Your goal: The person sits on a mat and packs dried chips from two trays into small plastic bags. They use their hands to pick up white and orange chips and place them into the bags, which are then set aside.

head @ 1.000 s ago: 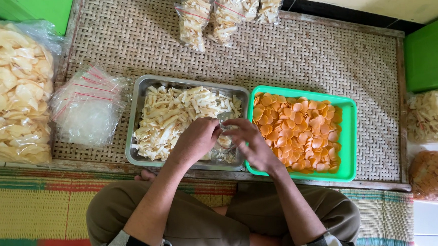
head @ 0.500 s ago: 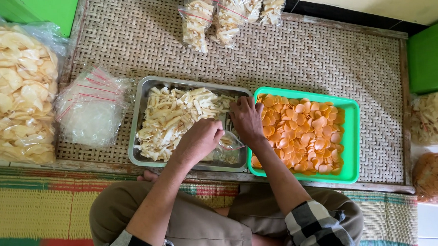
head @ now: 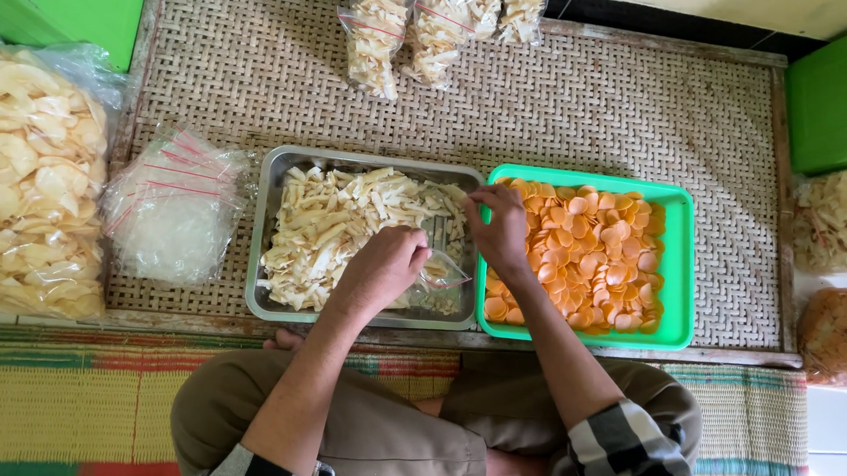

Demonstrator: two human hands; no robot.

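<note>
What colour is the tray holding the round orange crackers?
Bright green tray, seen clearly in the head view.

Three filled clear bags [head: 436, 20] of pale chips lie at the surface's far edge. A stack of empty clear bags [head: 173, 211] with red strips sits near its left edge. A large clear sack [head: 20, 182] of pale crackers stands off the left side. A small clear bag [head: 442, 269] lies between the hands.
</note>
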